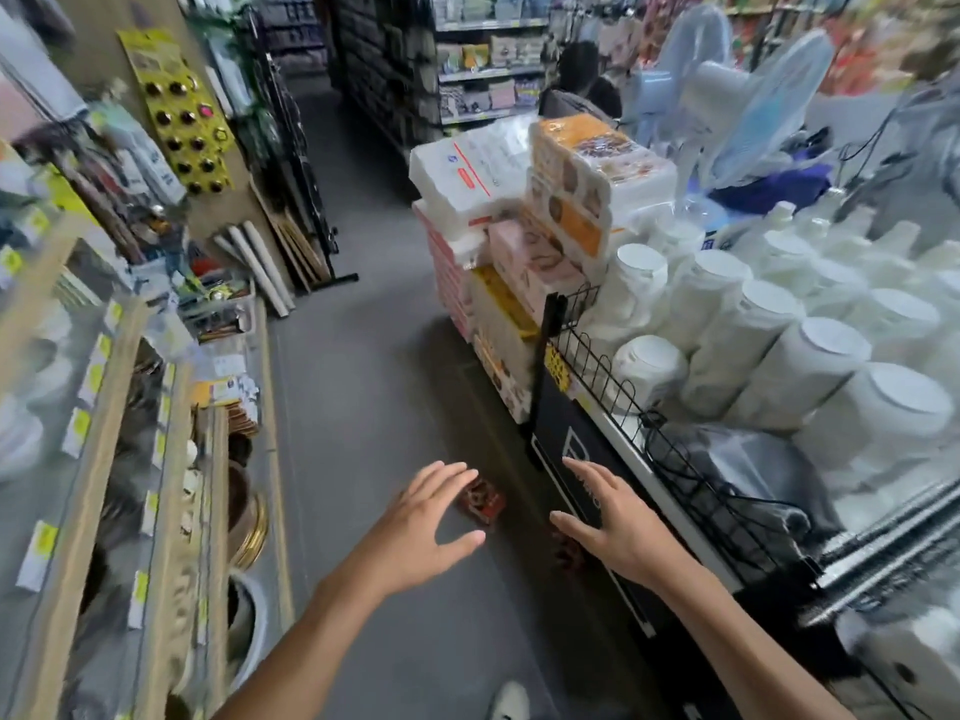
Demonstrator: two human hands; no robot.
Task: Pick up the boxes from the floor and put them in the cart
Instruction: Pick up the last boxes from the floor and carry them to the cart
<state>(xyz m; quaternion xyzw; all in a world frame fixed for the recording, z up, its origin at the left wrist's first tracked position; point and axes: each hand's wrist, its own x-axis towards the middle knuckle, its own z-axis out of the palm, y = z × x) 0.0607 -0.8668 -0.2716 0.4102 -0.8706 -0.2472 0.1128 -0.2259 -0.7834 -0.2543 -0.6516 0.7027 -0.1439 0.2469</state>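
Neither grip holds anything: the left hand and right hand reach forward, palms down, fingers spread. Between them, a small red box lies on the grey floor.

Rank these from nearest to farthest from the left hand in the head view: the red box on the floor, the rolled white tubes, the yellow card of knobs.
1. Red box, just past the left hand's fingertips.
2. Rolled white tubes, up the aisle, left.
3. Yellow card of knobs, high on the left wall.
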